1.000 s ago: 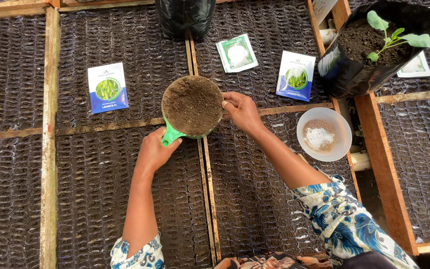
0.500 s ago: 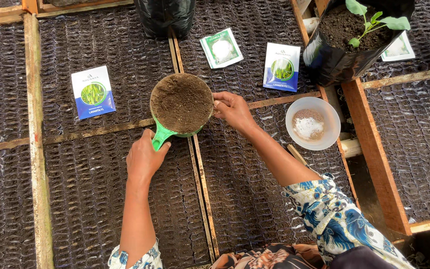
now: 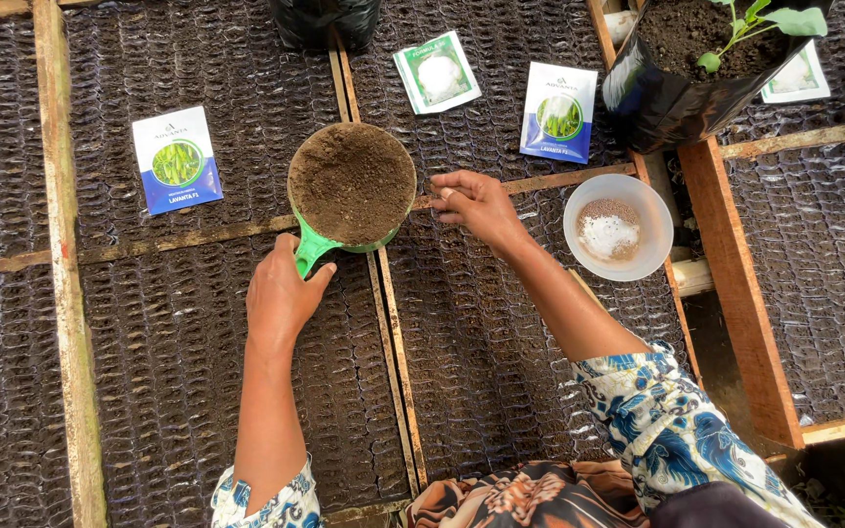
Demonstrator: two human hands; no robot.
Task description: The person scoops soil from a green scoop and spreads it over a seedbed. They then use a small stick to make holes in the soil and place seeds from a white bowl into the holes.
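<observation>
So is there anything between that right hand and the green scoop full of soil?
Nothing visible. The right hand rests just beside the rim of the green scoop, with only bare mesh and a wooden slat under the small gap. The left hand already grips the scoop's handle.

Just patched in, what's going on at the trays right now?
A person's left hand grips the handle of a green scoop heaped with soil, held over the dark seedling trays. The right hand rests on the tray just beside the scoop's rim. Seed packets lie on the trays, and a white bowl of pale granules sits to the right, below a bagged seedling.
</observation>
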